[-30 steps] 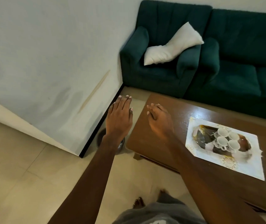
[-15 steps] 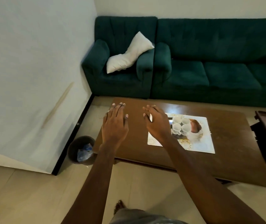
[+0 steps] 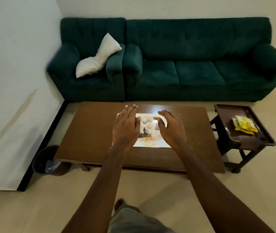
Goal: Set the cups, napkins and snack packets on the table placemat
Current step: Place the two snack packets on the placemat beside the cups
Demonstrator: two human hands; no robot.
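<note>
Two hands are out in front, both empty. The left hand (image 3: 125, 126) and right hand (image 3: 172, 130) have their fingers pretty much straight and loose, gripping nothing. From this angle they hang over the placemat (image 3: 150, 142), which lies around the middle of the brown bench (image 3: 90, 132). Can't tell if either hand actually touches anything.

Between the hands there's a cluster of small white cups (image 3: 148, 126) on the placemat, sitting on something dark that's mostly hidden. Just right of the cups is a pale whitish blob, too washed out by glare to name.

The yellow snack packets (image 3: 244, 126) aren't on the placemat. They're piled on the small dark side bench (image 3: 231, 113) to the right of the big one, well apart from the cups.

On the far side there's a dark green sofa (image 3: 192, 73) with a matching armchair (image 3: 70, 64) to its left and a white pillow (image 3: 98, 56) on the armchair. A dark bin (image 3: 49, 162) sits on the floor by the bench's near left corner.
</note>
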